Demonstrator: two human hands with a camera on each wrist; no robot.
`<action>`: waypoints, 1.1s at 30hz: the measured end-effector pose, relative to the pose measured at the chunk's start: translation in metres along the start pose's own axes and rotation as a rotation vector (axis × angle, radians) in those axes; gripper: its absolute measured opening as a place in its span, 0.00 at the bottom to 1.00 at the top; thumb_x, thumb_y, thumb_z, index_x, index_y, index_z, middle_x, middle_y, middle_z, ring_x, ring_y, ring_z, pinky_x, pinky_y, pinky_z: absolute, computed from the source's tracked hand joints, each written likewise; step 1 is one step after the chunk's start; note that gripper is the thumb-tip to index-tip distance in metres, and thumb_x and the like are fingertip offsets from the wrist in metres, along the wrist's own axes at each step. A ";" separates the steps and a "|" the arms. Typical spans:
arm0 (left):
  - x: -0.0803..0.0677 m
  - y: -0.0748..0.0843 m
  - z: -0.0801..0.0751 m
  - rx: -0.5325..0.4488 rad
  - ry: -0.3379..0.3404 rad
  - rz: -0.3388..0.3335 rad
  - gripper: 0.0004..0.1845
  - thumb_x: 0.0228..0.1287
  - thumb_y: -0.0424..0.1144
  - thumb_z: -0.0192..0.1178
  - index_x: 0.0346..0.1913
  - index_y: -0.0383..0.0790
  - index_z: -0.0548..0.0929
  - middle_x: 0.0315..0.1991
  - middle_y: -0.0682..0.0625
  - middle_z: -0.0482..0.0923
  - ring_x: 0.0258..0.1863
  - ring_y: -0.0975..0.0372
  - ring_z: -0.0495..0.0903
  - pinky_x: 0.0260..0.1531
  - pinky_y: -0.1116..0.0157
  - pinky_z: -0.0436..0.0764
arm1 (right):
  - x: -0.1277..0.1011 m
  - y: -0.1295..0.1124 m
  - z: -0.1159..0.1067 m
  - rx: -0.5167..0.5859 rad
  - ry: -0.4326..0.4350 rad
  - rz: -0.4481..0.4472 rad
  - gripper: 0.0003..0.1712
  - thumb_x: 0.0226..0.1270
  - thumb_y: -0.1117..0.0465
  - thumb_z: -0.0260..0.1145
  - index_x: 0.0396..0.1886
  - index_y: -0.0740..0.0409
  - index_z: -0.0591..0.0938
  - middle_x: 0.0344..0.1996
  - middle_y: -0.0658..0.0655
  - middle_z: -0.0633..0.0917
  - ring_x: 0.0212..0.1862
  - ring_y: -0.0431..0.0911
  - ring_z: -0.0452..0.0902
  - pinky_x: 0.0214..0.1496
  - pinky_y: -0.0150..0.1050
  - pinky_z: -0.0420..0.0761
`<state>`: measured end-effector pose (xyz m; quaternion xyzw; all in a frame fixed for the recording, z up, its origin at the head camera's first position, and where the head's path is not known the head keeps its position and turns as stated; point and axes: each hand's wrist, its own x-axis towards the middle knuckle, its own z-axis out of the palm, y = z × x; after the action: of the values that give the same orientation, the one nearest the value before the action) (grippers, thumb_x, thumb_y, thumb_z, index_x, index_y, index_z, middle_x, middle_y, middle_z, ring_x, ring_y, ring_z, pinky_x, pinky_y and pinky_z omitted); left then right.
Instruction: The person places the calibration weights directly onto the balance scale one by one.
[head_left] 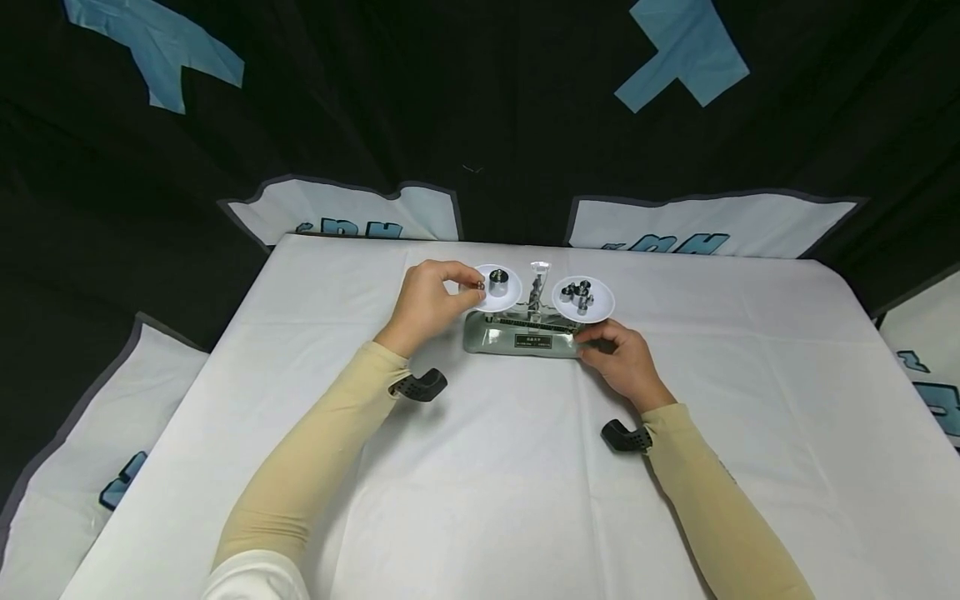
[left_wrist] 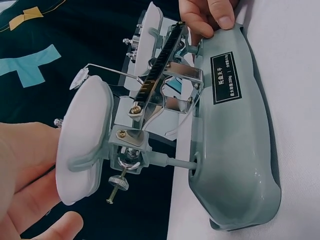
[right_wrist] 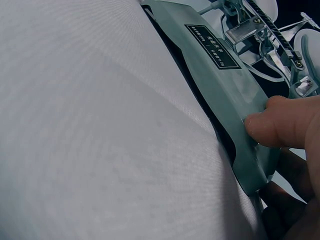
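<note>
A: Head view, report the left hand.
B: The left hand (head_left: 427, 304) pinches a small weight (head_left: 478, 286) between thumb and fingertip, over the near edge of the left pan (head_left: 498, 288). Just beyond the pinch a large weight (head_left: 498, 282) stands upright on that pan.

A: And the right hand?
B: The right hand (head_left: 618, 354) curls around the right end of the scale (head_left: 522, 335), just below the right pan (head_left: 583, 299), which carries a cluster of small weights (head_left: 577, 293). The scale stands on a white tablecloth (head_left: 480, 467).

A: Left wrist view?
B: The left hand (left_wrist: 27, 182) lies directly beside the left pan (left_wrist: 84, 140), fingers bent toward it. The pinched weight is not visible here. The scale base (left_wrist: 235, 135) extends away from the hand; the other hand's fingers (left_wrist: 205, 15) clamp its far end.

A: Right wrist view?
B: The thumb (right_wrist: 285, 122) presses on top of the scale base (right_wrist: 225, 75) at its end, other fingers below the edge. The grip is narrow, holding the base. The black label (right_wrist: 212, 46) lies further along the base from the thumb.
</note>
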<state>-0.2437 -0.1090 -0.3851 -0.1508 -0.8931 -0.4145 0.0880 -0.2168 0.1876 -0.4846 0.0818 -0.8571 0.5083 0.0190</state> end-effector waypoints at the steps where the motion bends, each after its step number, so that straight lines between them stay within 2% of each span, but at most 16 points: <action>1: 0.000 0.000 0.000 0.002 0.000 0.000 0.10 0.57 0.34 0.70 0.42 0.37 0.91 0.39 0.43 0.91 0.47 0.52 0.84 0.49 0.59 0.74 | 0.000 0.000 0.000 -0.001 0.001 -0.003 0.10 0.60 0.73 0.69 0.41 0.67 0.87 0.50 0.64 0.86 0.57 0.53 0.80 0.61 0.37 0.78; 9: 0.001 -0.003 0.002 0.012 0.001 -0.015 0.11 0.58 0.34 0.68 0.43 0.37 0.91 0.40 0.43 0.91 0.48 0.53 0.85 0.48 0.60 0.74 | 0.000 -0.002 0.000 0.010 0.000 -0.011 0.10 0.59 0.73 0.69 0.41 0.67 0.87 0.49 0.64 0.86 0.55 0.51 0.80 0.56 0.28 0.77; 17: 0.002 -0.005 0.004 -0.007 -0.001 -0.014 0.11 0.58 0.34 0.68 0.43 0.35 0.91 0.43 0.43 0.90 0.50 0.52 0.86 0.56 0.50 0.79 | 0.000 -0.001 0.000 0.004 0.006 -0.003 0.09 0.60 0.73 0.69 0.41 0.67 0.88 0.50 0.64 0.86 0.53 0.48 0.79 0.54 0.26 0.77; 21: 0.001 -0.006 0.004 -0.019 0.003 -0.012 0.11 0.59 0.34 0.68 0.43 0.35 0.91 0.44 0.43 0.90 0.51 0.51 0.86 0.57 0.49 0.79 | 0.000 0.000 0.000 -0.001 0.008 -0.008 0.09 0.59 0.73 0.68 0.41 0.67 0.88 0.51 0.65 0.86 0.55 0.52 0.80 0.56 0.32 0.79; 27: 0.000 -0.006 0.004 -0.015 0.032 -0.006 0.12 0.59 0.36 0.68 0.44 0.36 0.91 0.45 0.44 0.91 0.54 0.51 0.85 0.57 0.52 0.78 | -0.002 0.001 0.002 0.011 0.038 -0.061 0.08 0.57 0.73 0.68 0.37 0.66 0.88 0.50 0.65 0.86 0.57 0.58 0.80 0.58 0.41 0.81; 33: -0.002 -0.005 0.001 -0.014 0.064 -0.012 0.11 0.59 0.36 0.68 0.44 0.38 0.92 0.45 0.45 0.91 0.55 0.52 0.84 0.58 0.52 0.77 | -0.001 0.000 0.000 0.022 0.010 -0.020 0.09 0.59 0.73 0.68 0.40 0.69 0.87 0.54 0.68 0.85 0.65 0.62 0.76 0.68 0.54 0.76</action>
<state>-0.2440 -0.1121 -0.3899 -0.1329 -0.8878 -0.4259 0.1132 -0.2158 0.1871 -0.4845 0.0881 -0.8506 0.5177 0.0276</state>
